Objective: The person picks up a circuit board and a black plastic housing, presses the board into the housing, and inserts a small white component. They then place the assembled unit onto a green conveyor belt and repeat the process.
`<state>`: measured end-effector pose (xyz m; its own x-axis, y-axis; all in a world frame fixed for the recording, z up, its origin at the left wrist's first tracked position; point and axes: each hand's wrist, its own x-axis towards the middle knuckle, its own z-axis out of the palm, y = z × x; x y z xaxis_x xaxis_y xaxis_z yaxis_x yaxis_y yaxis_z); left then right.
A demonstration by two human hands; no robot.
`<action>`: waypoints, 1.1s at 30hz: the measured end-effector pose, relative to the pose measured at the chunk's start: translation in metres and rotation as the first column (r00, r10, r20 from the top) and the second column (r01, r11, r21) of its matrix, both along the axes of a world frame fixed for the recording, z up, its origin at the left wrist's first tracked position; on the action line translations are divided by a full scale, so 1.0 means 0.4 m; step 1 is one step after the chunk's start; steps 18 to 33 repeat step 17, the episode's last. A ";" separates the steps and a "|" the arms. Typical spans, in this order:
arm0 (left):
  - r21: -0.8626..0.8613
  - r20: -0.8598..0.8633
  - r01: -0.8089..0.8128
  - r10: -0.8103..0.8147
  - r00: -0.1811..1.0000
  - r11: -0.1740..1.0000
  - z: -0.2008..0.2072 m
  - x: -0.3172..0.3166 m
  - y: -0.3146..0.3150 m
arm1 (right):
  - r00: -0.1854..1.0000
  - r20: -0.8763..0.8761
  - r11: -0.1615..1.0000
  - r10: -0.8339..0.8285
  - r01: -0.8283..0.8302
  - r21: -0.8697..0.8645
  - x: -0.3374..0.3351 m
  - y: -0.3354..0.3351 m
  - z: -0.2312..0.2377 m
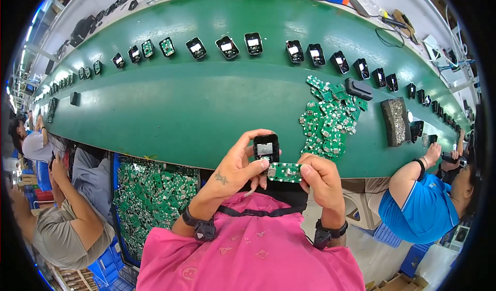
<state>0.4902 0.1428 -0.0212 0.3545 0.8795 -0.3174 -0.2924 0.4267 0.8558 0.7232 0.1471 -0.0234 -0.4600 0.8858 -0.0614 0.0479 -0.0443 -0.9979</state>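
Note:
Close to the bench's near edge, my left hand (pixel 236 168) is closed around a small black plastic casing (pixel 266 147) with a pale rectangular piece inside. My right hand (pixel 321 181) pinches the right end of a green circuit board (pixel 285 172), which lies across the casing's lower part. The left thumb reaches the board's other end and seems to touch it. Just beyond my right hand is a loose pile of green circuit boards (pixel 328 118). Some fingertips are hidden behind the casing and board.
Black casings (pixel 227 47) stand in a curved row along the green bench (pixel 181 100). A dark block (pixel 395 121) topped with small metal parts and a black oblong case (pixel 358 89) lie right. A blue-edged bin (pixel 155 203) of boards stands lower left. Co-workers sit on both sides.

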 end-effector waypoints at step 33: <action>-0.041 0.111 0.000 0.005 0.994 0.999 -0.032 0.006 0.001 | 1.000 -0.006 0.999 -0.007 0.007 0.036 0.017 0.002 -0.034</action>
